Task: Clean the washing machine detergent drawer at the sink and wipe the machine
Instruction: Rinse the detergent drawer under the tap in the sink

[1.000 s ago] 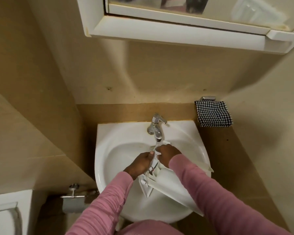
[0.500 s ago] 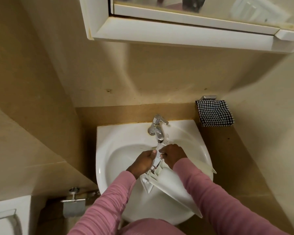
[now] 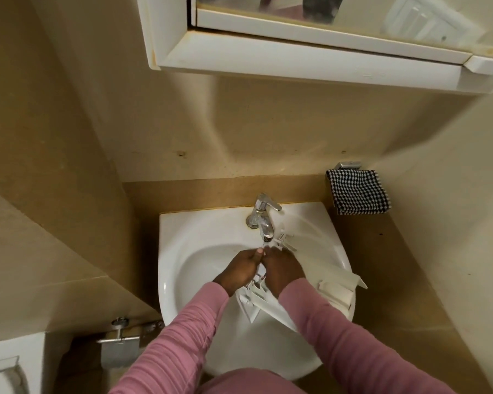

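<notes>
I stand at the white sink (image 3: 177, 251) with both hands over the bowl, just under the tap (image 3: 264, 220). My left hand (image 3: 241, 270) is curled around the left edge of the white drawer (image 3: 256, 301), thumb on top. My right hand (image 3: 281, 268) is closed on the same piece from the right, fingers bent down over it. The drawer tilts in the bowl, its near end pointing toward me. A second white plastic part (image 3: 333, 282) lies across the right rim of the sink, one corner jutting past the edge. A checked cloth (image 3: 357, 194) hangs on the far right wall. A cabinet (image 3: 296, 55) hangs on the wall above the sink.
</notes>
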